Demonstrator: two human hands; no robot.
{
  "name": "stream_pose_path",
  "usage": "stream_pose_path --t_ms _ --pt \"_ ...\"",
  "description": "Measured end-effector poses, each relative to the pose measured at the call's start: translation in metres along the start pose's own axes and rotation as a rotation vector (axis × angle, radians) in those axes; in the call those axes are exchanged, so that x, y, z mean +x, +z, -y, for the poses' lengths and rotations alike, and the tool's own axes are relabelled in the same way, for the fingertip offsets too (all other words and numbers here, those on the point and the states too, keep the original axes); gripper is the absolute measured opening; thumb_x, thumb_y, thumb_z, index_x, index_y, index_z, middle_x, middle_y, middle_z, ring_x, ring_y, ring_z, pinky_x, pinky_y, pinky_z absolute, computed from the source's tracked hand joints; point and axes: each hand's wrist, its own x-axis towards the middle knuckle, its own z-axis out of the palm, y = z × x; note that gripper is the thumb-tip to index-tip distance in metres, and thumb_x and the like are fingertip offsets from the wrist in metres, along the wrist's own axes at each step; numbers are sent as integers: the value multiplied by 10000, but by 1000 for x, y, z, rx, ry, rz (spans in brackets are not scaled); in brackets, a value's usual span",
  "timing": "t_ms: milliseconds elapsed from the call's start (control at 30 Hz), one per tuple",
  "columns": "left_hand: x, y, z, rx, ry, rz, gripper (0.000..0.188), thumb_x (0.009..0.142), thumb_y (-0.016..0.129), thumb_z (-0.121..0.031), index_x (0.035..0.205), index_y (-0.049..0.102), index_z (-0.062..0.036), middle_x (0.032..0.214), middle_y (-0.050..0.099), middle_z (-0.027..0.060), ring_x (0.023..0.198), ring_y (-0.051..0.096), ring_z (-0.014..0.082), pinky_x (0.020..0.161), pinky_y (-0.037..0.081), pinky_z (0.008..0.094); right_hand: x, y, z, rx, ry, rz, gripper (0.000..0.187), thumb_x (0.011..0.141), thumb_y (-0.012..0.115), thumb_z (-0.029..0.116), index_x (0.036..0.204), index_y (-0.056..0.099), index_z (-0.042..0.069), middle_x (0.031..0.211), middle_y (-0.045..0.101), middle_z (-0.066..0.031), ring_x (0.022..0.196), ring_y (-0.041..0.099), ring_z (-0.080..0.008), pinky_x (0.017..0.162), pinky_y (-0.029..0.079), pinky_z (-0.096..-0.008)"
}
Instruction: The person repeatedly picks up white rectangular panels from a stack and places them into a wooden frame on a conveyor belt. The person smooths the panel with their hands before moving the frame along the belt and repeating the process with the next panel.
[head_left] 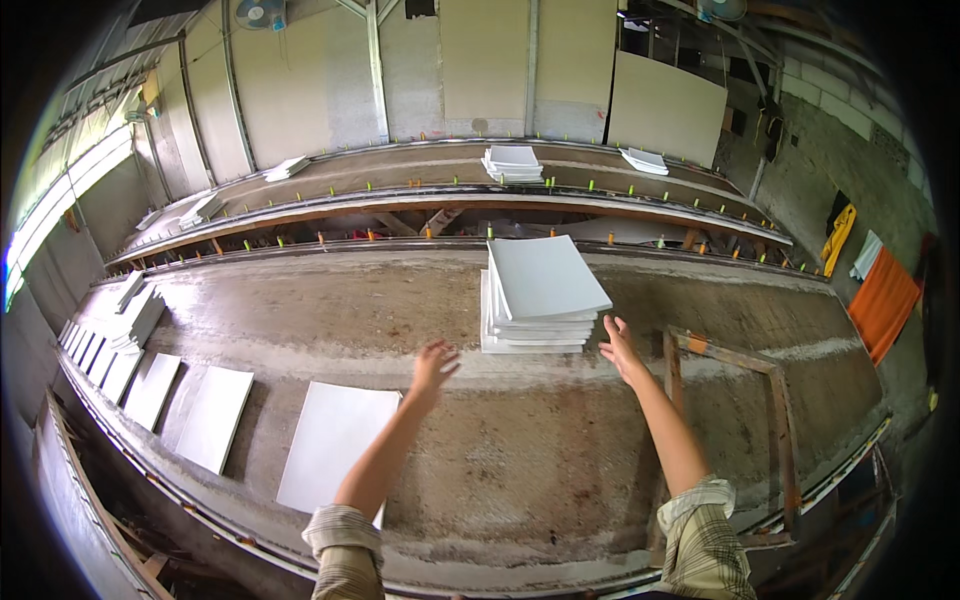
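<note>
A tall stack of white sheets (545, 285) stands on the long brown table (470, 440), its top sheets turned askew from those beneath. My right hand (621, 350) is at the stack's right side with fingers apart; whether the fingertips touch the sheets I cannot tell. Left of the stack and nearer to me, my left hand (433, 366) hangs over the table, fingers spread and holding nothing. Under my left forearm lies a white sheet (335, 445), partly covered by the arm.
More white sheets (215, 418) lie in a row along the near left edge, with piles (135, 320) behind them. A wooden frame (785, 440) lies at the right. A second long table (400, 185) with paper stacks (513, 163) runs behind. An orange cloth (885, 305) hangs on the right wall.
</note>
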Motion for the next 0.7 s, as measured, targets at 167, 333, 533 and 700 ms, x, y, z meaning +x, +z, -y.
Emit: stream_pose_path --t_ms 167,333,533,700 --pt "30 35 46 30 -180 -35 545 858 506 -90 1328 250 13 1230 446 172 1093 525 283 918 468 374 43 43 -19 -56 28 -178 1036 743 469 730 1443 5 123 1480 88 -183 1316 217 -403 1045 218 -532" --pt "58 51 69 131 -326 -108 571 808 587 -149 1285 324 25 1241 417 155 1012 511 209 910 418 292 43 69 -10 -51 144 -203 1107 718 469 751 1437 -76 109 1500 -38 -146 1375 62 -332 1060 144 -552" --pt "67 68 66 -106 -299 -22 512 772 642 -138 1207 437 36 1193 410 130 1028 455 191 906 384 279 43 68 -8 -78 180 -329 1096 686 493 764 1439 -17 152 1482 54 -114 1326 163 -339 994 228 -561" --pt "72 79 43 -306 -7 125 793 790 624 -71 1386 101 -76 1388 246 187 1259 313 283 1030 314 434 53 66 10 162 212 -224 948 644 505 793 1367 235 243 1302 318 -112 1094 377 -294 813 374 -441"
